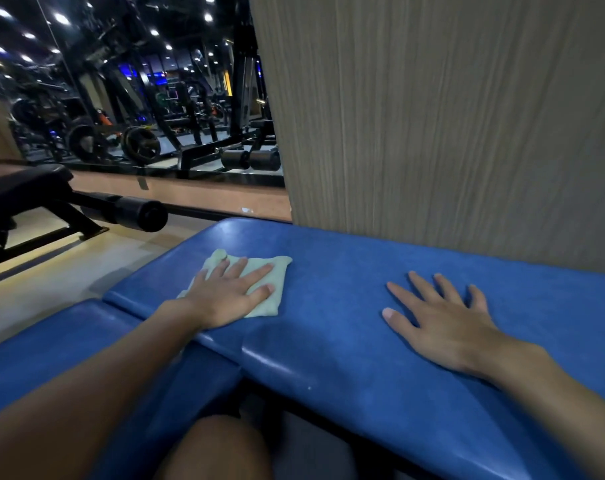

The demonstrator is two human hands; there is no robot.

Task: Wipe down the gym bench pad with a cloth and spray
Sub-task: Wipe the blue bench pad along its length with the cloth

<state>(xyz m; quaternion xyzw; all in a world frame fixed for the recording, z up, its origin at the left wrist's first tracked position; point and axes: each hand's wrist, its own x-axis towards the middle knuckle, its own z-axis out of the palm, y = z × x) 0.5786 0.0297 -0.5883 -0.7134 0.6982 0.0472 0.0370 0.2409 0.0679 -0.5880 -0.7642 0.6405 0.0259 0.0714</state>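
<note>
A blue bench pad (346,289) runs along a wood-grain wall panel (450,116). The right hand (443,323) lies flat on it, fingers spread; the left hand (230,292) presses straight fingers on a pale green cloth (277,271), seemingly folded, near the pad's far left end

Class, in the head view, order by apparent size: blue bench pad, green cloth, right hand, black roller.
1. blue bench pad
2. right hand and green cloth: alike, the cloth partly under the left hand, so unranked
3. black roller, farther off
</note>
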